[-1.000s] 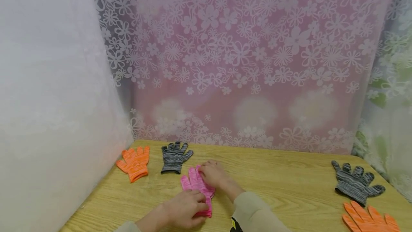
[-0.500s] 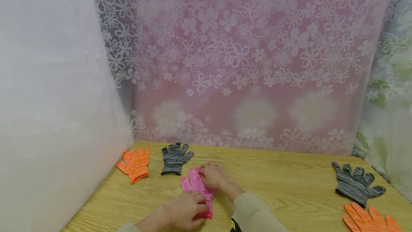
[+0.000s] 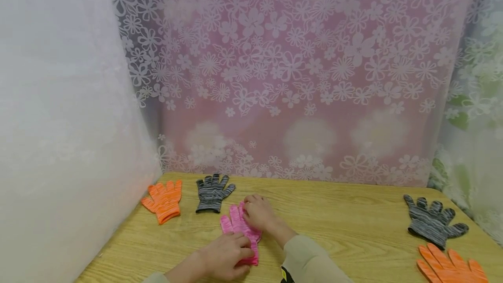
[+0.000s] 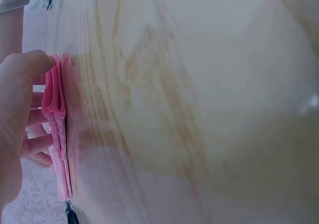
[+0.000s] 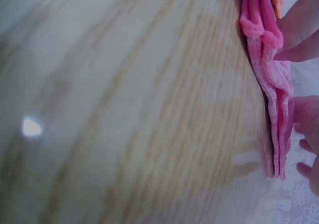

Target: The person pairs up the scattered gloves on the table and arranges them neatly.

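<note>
A pink glove (image 3: 239, 224) lies flat on the wooden table, fingers pointing away. In the right wrist view, two pink gloves (image 5: 266, 79) lie stacked with their edges nearly matched. My left hand (image 3: 225, 254) rests over the cuff end, its bent fingers spread on top; in the left wrist view, the thumb (image 4: 42, 61) touches the cuff edge. Toward the finger end, my right hand (image 3: 258, 214) rests on the glove's right side with fingers loosely bent, covering part of it. In the right wrist view, the right fingertips (image 5: 302, 122) meet the upper layer.
At the back left lie an orange glove (image 3: 163, 202) and a grey-black striped glove (image 3: 212, 193). Another grey-black glove (image 3: 432, 222) and an orange glove (image 3: 452, 265) lie at the right. A white curtain (image 3: 78, 121) borders the left side; a floral pink one (image 3: 298, 99) hangs behind.
Both hands stay in place on the pink glove, with barely any movement. The whole head view shifts by a few pixels.
</note>
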Demonstrator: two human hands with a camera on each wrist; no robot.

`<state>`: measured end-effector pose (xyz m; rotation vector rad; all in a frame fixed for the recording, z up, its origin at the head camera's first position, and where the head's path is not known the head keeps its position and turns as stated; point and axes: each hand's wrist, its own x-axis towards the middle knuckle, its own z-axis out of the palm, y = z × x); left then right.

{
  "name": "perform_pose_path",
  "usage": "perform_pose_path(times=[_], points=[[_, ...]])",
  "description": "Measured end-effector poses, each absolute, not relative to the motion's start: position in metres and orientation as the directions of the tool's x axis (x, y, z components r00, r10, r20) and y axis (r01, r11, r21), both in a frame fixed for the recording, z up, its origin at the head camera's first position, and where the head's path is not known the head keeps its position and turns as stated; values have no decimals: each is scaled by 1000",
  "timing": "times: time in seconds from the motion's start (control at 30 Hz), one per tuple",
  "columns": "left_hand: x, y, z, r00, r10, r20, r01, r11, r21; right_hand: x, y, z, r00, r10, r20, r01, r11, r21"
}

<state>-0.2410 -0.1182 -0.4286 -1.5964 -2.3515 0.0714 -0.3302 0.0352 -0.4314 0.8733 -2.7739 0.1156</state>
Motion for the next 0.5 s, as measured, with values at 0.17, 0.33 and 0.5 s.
perform_pose_path(times=[0.17, 0.33, 0.5], points=[[-242, -117, -431, -328, 914, 237, 894, 382, -234, -330, 36, -432, -781, -570, 253, -586, 810, 14], [-243, -117, -433, -320, 914, 250, 896, 378, -234, -331, 38, -434, -781, -584, 222, -602, 798, -15], [-243, -117, -433, -326, 917, 231, 899, 377, -225, -333, 45, -434, -789, -575, 215, -602, 794, -88]])
